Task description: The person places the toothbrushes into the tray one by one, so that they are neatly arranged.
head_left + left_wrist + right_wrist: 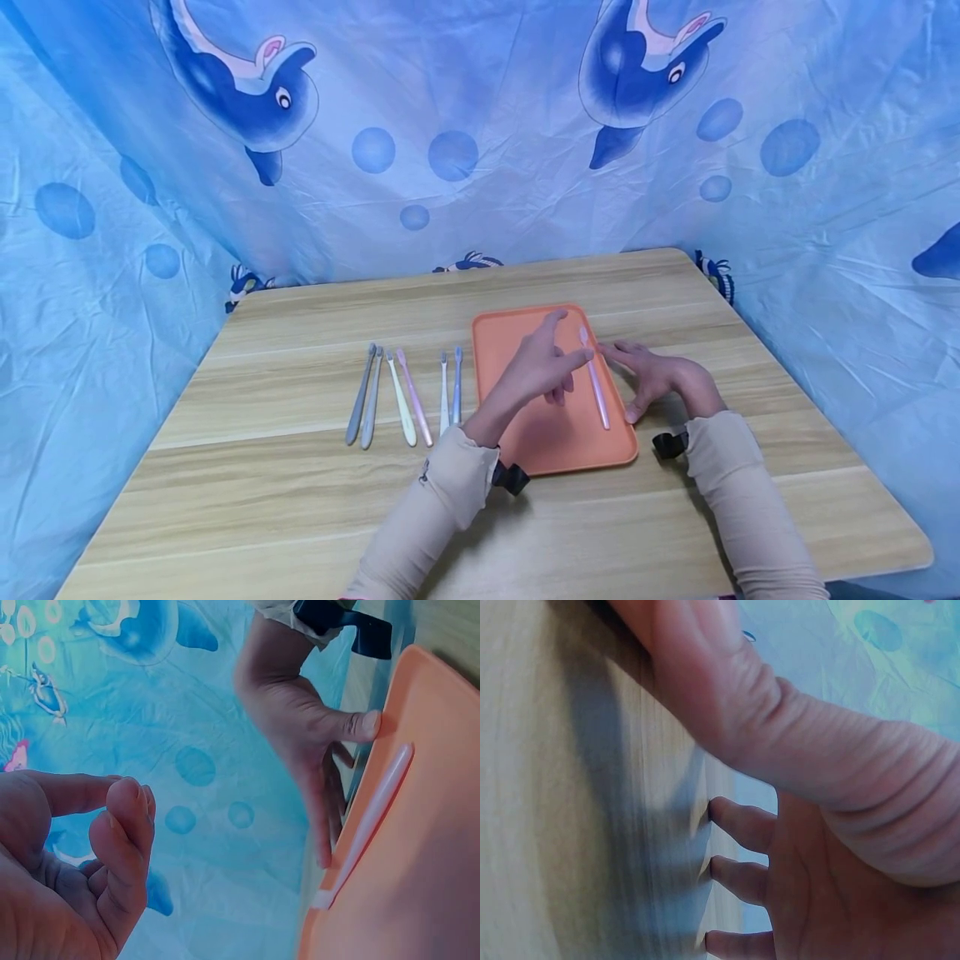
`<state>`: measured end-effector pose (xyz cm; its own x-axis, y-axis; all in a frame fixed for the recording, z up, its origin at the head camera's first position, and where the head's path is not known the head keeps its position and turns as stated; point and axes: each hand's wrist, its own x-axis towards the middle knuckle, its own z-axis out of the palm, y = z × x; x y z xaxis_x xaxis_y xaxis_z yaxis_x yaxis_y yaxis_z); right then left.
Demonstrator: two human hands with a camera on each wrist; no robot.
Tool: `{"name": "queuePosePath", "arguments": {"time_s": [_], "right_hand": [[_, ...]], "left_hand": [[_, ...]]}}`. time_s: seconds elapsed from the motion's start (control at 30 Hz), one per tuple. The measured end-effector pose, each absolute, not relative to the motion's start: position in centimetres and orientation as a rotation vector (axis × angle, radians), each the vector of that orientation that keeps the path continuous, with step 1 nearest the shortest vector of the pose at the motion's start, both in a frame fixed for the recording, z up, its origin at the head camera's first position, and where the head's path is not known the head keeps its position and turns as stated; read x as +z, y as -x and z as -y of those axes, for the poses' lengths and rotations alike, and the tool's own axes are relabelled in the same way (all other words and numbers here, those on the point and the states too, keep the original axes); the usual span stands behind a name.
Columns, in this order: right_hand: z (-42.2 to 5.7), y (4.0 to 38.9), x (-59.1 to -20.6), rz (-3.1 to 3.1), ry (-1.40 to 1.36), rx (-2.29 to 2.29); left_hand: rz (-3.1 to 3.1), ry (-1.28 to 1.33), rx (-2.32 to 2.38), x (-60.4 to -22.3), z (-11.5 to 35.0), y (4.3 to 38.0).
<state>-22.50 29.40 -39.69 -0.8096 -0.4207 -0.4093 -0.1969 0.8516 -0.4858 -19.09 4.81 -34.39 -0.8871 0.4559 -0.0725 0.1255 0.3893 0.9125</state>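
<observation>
on the wooden table (262, 500) lies an orange tray (592, 446); blue sheeting (517, 217) hangs behind.

Creased blue fabric walls (525, 217), cartoon dolphins (288, 112), blue bubbles (453, 156), pale wood-grain table (262, 508)

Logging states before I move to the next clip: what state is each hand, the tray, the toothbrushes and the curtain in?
Left hand: raised over the tray, holding nothing.
Right hand: spread at the tray's right edge, thumb and a fingertip against its rim.
Tray: flat on the table, one brush inside.
Brush in tray: lying along the right side.
Six other toothbrushes: lying left of the tray.
Curtain: hanging, creased.
</observation>
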Motion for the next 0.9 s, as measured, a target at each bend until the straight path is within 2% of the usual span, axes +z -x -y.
{"name": "queuePosePath", "arguments": {"time_s": [0.9], "right_hand": [[-29.8, 22.7, -40.1, -2.511, 0.499, -0.591]], "left_hand": [[-2.400, -0.468, 1.560, -33.8, 1.5, 19.7]]}}
